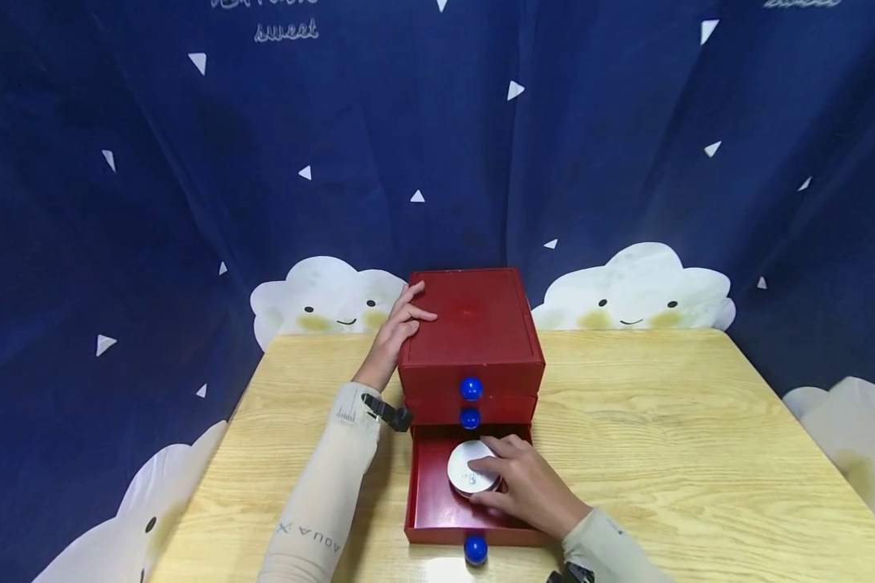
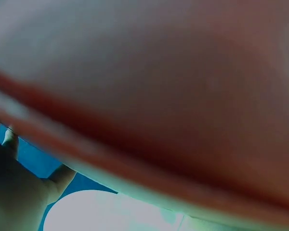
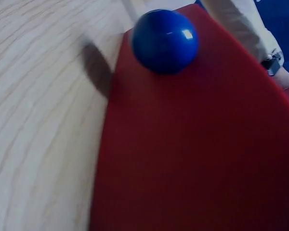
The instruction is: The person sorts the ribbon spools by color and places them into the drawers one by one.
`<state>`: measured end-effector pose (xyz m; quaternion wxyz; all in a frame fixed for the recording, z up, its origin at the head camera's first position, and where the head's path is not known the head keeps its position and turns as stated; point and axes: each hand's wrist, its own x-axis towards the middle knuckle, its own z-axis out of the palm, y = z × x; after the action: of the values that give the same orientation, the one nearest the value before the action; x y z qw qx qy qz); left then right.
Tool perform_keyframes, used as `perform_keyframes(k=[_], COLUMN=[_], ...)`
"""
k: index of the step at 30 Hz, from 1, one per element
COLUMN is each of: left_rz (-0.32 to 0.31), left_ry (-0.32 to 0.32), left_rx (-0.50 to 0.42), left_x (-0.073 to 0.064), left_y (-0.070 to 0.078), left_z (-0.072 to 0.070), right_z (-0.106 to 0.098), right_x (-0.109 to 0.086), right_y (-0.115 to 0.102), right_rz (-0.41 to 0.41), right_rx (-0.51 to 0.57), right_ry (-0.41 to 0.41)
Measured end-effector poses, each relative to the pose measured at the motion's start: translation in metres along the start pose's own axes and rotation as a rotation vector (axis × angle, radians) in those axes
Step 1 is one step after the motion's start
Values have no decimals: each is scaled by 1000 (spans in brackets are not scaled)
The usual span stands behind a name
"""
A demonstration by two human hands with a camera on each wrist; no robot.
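A red drawer cabinet (image 1: 474, 324) with blue round knobs stands on the table, its bottom drawer (image 1: 430, 514) pulled out. Inside that drawer is a round, flat container with a silvery-white top (image 1: 463, 463); small print on it is unreadable. My right hand (image 1: 528, 482) holds this container from the right, thumb at the near rim and fingers over its top and far rim. At the cabinet's upper left edge rests my left hand (image 1: 394, 338), fingers spread onto the top. The left wrist view shows the cabinet's side (image 2: 164, 96) close and blurred.
In the right wrist view, the drawer's front (image 3: 183, 144) and blue knob (image 3: 164, 41) are close to the camera. The wooden table (image 1: 649, 437) extends to both sides. Behind it hangs a dark blue curtain (image 1: 379, 121) with white triangles and clouds.
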<state>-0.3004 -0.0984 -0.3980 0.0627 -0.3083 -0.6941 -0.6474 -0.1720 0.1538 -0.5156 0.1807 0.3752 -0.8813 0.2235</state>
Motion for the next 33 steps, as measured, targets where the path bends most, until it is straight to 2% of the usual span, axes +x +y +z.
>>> perform_keyframes(k=[6,9,13,14,18,21,28,33], left_rz=[-6,13,34,35,19,12,83,62], left_ry=[2,8,18,14,8,3,14,14], left_rx=[2,2,0,-4,-3,-1,35,22], left_x=[0,1,2,2,1,0,3,2], left_y=[-1,-7,-7,-3,-1,-2,1,0], left_z=[0,-2,-3,-2,0,1,2,1], right_z=[4,6,8,8,9,9,9,10], right_x=[1,1,3,4,2,0,2,3], right_y=[-2,-1,1,1,0,-1,0,0], right_rz=[-26,-33,-18,-12,9,16,53,59], right_rx=[-78,-103,-127,-134,-155,-158,-157,-136], right_ry=[-9,-34,-66,-73,-107,-121,-103,-108])
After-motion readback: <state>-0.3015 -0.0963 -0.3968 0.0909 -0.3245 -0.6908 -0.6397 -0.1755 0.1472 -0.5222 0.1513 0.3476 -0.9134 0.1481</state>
